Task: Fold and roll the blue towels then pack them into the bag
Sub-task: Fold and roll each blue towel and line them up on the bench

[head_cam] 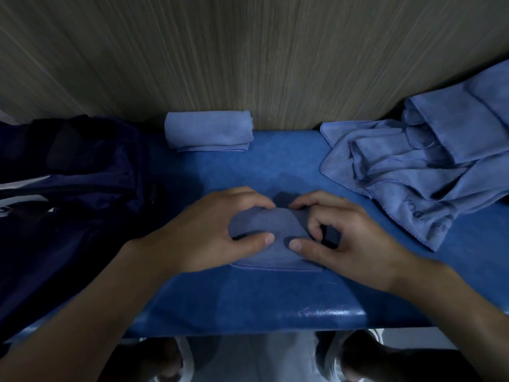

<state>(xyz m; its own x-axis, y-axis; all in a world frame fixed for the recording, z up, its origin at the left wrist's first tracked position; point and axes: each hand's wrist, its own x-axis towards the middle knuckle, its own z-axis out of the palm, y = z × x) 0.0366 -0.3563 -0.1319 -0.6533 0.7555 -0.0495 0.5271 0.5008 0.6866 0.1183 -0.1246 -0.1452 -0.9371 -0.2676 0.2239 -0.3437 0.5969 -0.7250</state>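
Note:
A partly rolled blue towel (271, 232) lies on the blue padded bench (275, 166) in front of me. My left hand (214, 230) grips the roll's left end, fingers curled over the top and thumb at its near side. My right hand (338, 238) grips the right end the same way. A flat tail of the towel sticks out toward me under both thumbs. One finished rolled towel (209, 132) sits at the back by the wall. The dark navy bag (68, 177) lies on the left.
A heap of loose unfolded blue towels (424, 164) covers the right end of the bench. A wood-grain wall (248, 56) rises right behind the bench. The bench's front edge (261, 315) runs just below my forearms, with the floor and my feet beneath.

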